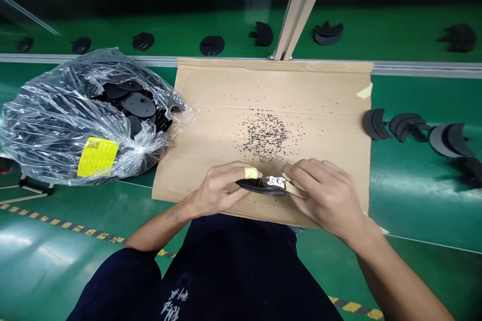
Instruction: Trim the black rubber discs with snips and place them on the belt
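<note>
My left hand (222, 188) grips one end of a black oval plastic part (259, 187), holding it above the near edge of a cardboard sheet (331, 150). Yellowish tape is wrapped round one of its fingers. Wrapped about the handles of cutting pliers (276, 181) is my right hand (324, 190). The pliers' metal jaws lie against the black part; whether they bite on it cannot be seen. Beyond the hands, many tiny black scraps (265, 135) are scattered over the cardboard.
At the left lies a clear plastic bag (56, 120) of black oval parts (137, 104), with a yellow label (98, 156). Several black curved parts (406, 125) sit in a row on the green surface at the right. A metal post (301, 10) rises behind the cardboard, and more black parts (212, 45) line the back.
</note>
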`<state>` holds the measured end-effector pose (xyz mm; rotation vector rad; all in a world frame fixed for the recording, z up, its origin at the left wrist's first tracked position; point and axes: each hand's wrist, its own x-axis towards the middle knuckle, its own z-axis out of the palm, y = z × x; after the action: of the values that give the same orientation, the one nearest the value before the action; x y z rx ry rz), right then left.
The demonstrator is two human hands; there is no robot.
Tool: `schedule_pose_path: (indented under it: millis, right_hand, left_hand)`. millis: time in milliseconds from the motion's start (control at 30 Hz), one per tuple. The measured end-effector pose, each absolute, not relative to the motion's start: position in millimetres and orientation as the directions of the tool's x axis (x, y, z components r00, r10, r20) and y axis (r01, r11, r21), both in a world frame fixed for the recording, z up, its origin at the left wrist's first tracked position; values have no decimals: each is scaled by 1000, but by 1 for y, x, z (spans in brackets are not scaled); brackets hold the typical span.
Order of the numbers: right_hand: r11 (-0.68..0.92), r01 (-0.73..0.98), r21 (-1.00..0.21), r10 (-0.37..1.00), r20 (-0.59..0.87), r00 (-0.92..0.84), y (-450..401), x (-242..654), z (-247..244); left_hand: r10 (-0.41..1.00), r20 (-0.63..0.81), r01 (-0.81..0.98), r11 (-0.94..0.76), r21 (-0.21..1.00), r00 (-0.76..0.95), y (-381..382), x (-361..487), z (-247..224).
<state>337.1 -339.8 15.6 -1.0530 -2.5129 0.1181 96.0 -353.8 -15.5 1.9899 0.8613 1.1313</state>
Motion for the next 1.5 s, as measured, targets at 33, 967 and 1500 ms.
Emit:
schedule_pose_path:
  millis: [33,967,1500]
  right_hand:
    - [714,663,-224,695,335,-636,-339,337,16]
    - [642,726,-247,767,213,-605,-333,340,-4]
    - [518,505,-690,854,386,-348,-334,317,-10]
  left_hand:
    - [803,441,212,-550,808,402,-354,96,-16]
    - [704,391,434,-688,582,593,-350,83,-20]
    - [822,222,303,-424,853,525,-329,96,-25]
